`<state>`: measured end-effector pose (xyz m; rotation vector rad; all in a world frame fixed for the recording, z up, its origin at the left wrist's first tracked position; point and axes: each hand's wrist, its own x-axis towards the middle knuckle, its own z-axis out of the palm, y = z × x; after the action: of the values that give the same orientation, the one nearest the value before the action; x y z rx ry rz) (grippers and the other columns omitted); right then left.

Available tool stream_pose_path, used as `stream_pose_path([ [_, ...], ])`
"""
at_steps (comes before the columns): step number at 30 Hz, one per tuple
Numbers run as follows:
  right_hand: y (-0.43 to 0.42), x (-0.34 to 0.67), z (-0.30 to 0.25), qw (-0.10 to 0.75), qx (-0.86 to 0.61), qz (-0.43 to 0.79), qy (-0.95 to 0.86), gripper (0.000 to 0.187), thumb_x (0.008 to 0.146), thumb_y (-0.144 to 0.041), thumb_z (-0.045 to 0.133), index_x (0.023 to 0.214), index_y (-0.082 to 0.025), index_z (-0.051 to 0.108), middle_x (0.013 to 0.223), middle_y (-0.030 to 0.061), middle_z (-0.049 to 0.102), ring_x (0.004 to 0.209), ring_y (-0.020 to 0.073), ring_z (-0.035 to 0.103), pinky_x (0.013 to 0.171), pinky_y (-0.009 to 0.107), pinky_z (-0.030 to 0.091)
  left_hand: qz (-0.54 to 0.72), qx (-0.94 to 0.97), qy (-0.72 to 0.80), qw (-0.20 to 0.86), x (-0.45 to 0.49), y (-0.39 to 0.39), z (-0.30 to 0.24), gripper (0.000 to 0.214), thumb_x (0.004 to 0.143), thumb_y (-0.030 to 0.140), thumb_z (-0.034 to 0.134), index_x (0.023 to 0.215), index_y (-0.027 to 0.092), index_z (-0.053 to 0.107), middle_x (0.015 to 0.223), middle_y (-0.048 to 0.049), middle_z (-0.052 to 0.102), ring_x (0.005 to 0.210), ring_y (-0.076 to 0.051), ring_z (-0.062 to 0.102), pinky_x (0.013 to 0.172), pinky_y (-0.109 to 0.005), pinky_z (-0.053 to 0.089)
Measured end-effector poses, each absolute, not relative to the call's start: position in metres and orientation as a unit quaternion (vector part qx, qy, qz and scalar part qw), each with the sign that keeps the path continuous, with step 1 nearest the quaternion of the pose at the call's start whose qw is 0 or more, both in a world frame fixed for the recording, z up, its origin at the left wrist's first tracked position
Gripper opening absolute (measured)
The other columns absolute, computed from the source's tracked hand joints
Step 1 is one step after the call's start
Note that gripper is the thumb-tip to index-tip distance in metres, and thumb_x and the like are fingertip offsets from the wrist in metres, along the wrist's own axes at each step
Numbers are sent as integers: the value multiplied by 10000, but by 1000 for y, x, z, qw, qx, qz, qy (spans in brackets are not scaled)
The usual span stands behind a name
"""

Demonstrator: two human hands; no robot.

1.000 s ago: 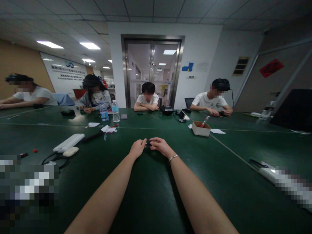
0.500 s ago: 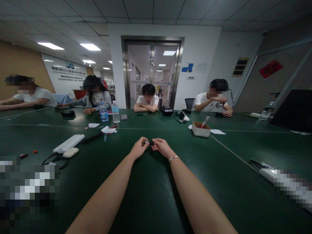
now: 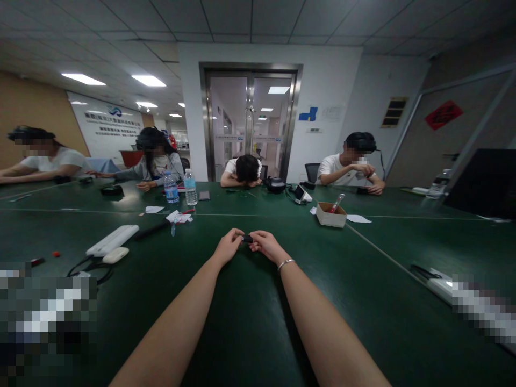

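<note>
Both my hands meet over the middle of the green table (image 3: 250, 312), holding a small dark object (image 3: 247, 238) between them. My left hand (image 3: 229, 245) pinches its left end, where a light or shiny bit shows at the fingertips. The fingers of my right hand (image 3: 266, 245) close on its right end, and a silver bracelet (image 3: 286, 264) circles that wrist. The object is too small to name, and my fingers cover much of it.
An open box (image 3: 331, 216) with a tool in it stands ahead right, beside white paper (image 3: 358, 219). Two water bottles (image 3: 190, 187) stand ahead left, near paper scraps (image 3: 177, 216). A white power strip (image 3: 113, 240) lies at left. Several people sit across the table.
Between my hands the dark object shows a little less of its light end. My hands stay almost in place. The person opposite has lowered their head onto their arms.
</note>
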<state>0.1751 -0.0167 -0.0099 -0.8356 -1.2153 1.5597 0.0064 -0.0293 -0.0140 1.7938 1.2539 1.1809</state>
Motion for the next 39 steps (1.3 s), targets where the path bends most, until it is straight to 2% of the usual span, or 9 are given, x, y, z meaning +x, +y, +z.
stream_pose_path([
  [5, -18, 175, -8, 473, -347, 639, -498, 113, 815, -187, 619, 835, -85, 575, 530, 25, 563, 475, 112, 577, 458, 185, 496, 445, 684, 478, 327, 6, -29, -14, 300, 806, 422, 389, 926, 207, 561, 674, 8, 559, 614, -122, 518, 550, -224, 402],
  [8, -18, 175, -8, 469, -352, 639, -498, 101, 820, -172, 608, 848, -82, 571, 526, 24, 563, 472, 113, 576, 452, 184, 494, 448, 682, 478, 324, 6, -29, -14, 275, 797, 396, 414, 939, 212, 561, 731, 2, 576, 662, -123, 533, 570, -219, 405],
  [17, -20, 173, -5, 470, -355, 643, -489, 93, 817, -156, 605, 839, -77, 560, 502, 14, 553, 445, 106, 565, 431, 172, 478, 459, 670, 481, 330, 8, -31, -12, 315, 804, 416, 404, 958, 189, 558, 702, 2, 560, 590, -112, 497, 568, -223, 393],
  [20, -20, 173, -5, 470, -360, 643, -486, 73, 822, -142, 592, 834, -78, 560, 499, 13, 551, 447, 110, 570, 429, 172, 479, 466, 661, 484, 333, 8, -28, -15, 350, 820, 427, 378, 1015, 180, 530, 655, 8, 540, 558, -111, 484, 547, -223, 378],
  [23, -19, 174, -6, 471, -360, 641, -487, 50, 833, -125, 570, 844, -76, 563, 501, 15, 552, 451, 111, 572, 433, 173, 482, 480, 658, 479, 327, 6, -25, -18, 336, 806, 375, 424, 1072, 186, 503, 725, -5, 559, 603, -111, 502, 584, -227, 390],
  [27, -19, 174, -6, 468, -354, 642, -493, 48, 851, -111, 541, 856, -71, 567, 515, 28, 563, 463, 110, 575, 446, 174, 488, 460, 666, 478, 341, 6, -24, -19, 363, 812, 428, 396, 1056, 187, 516, 651, 13, 527, 550, -110, 467, 547, -228, 370],
  [31, -20, 174, -5, 469, -353, 643, -492, 48, 845, -119, 560, 851, -72, 570, 543, 39, 579, 468, 106, 575, 448, 171, 491, 466, 665, 475, 338, 6, -27, -16, 362, 807, 433, 405, 1047, 190, 521, 681, 9, 531, 574, -111, 473, 560, -228, 370],
  [35, -19, 174, -6, 467, -350, 645, -494, 58, 842, -133, 572, 845, -74, 571, 538, 35, 575, 475, 109, 580, 456, 176, 498, 460, 668, 481, 333, 6, -26, -17, 375, 819, 451, 378, 1040, 188, 530, 626, 16, 499, 580, -122, 474, 552, -231, 362],
  [39, -18, 175, -7, 468, -350, 645, -493, 50, 856, -110, 535, 852, -72, 566, 545, 37, 577, 473, 108, 581, 456, 175, 499, 462, 665, 483, 334, 5, -25, -18, 359, 809, 422, 405, 1060, 197, 528, 687, 7, 527, 591, -117, 479, 568, -233, 377],
])
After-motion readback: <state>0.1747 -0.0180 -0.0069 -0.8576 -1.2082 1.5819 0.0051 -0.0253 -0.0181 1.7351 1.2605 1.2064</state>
